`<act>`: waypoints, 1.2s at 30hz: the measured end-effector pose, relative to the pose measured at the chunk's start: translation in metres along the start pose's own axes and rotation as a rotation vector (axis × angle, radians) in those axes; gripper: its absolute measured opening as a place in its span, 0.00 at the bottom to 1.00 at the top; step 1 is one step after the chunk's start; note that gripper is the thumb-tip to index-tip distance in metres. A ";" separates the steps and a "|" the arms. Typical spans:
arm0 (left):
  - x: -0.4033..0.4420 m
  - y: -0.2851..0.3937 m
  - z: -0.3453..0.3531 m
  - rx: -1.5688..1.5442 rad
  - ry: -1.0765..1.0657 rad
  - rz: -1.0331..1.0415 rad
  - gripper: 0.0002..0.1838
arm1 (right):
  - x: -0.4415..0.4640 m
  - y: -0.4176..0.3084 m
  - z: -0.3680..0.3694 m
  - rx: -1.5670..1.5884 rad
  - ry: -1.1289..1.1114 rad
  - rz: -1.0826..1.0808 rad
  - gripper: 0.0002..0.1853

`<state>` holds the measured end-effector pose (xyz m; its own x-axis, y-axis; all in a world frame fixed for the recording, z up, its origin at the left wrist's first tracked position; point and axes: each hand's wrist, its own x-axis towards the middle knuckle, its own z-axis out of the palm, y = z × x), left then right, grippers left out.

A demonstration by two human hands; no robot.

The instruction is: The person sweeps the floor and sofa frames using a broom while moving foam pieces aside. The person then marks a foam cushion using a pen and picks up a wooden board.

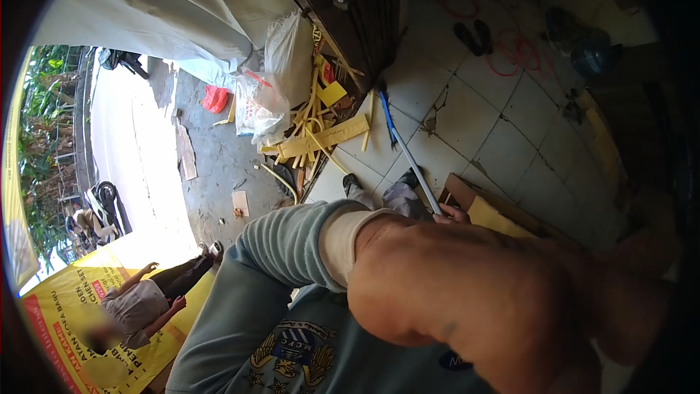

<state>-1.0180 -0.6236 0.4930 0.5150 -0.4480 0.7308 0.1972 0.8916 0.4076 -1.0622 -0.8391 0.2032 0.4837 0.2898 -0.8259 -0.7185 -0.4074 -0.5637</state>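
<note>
A bare forearm or wrist leads out of the pushed-up cuff of my teal sleeve, very close to the camera. I take it for my left hand (467,292); its fingers are lost in the dark at the right. Just beyond it, the curled fingers of what looks like my right hand (453,214) close on the pale handle of a broom (410,157). The rest of that hand is hidden behind the near arm. The broom slants away, its blue and dark end (387,118) on the tiles near a pile of yellowish strips (321,135).
White plastic bags (261,102) and a red bag (215,99) lie by the strips. Cardboard (496,215) lies near my feet. Dark sandals (472,38) and a red hose (518,58) are farther off. Another person (142,310) stands at the left by a yellow banner (65,306).
</note>
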 end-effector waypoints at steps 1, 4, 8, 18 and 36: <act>-0.007 0.009 0.004 0.012 0.004 0.007 0.26 | -0.003 -0.013 0.006 0.000 0.081 0.006 0.26; -0.029 0.037 0.020 0.031 0.016 0.034 0.26 | 0.027 0.011 0.027 -0.104 0.291 -0.093 0.22; -0.069 0.078 0.042 0.068 0.067 0.069 0.27 | 0.124 0.014 0.025 -0.440 0.504 -0.122 0.17; -0.458 0.114 0.051 0.804 1.824 -0.404 0.13 | 0.120 0.039 0.259 -0.375 -0.066 -0.040 0.21; -0.692 0.028 0.069 1.168 1.784 -1.467 0.20 | 0.019 0.008 0.139 -0.373 0.351 -0.040 0.23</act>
<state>-1.4262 -0.2934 0.0364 0.5076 0.5149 -0.6908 0.8610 -0.3336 0.3840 -1.1286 -0.7161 0.1840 0.6917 0.0289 -0.7216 -0.4997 -0.7022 -0.5072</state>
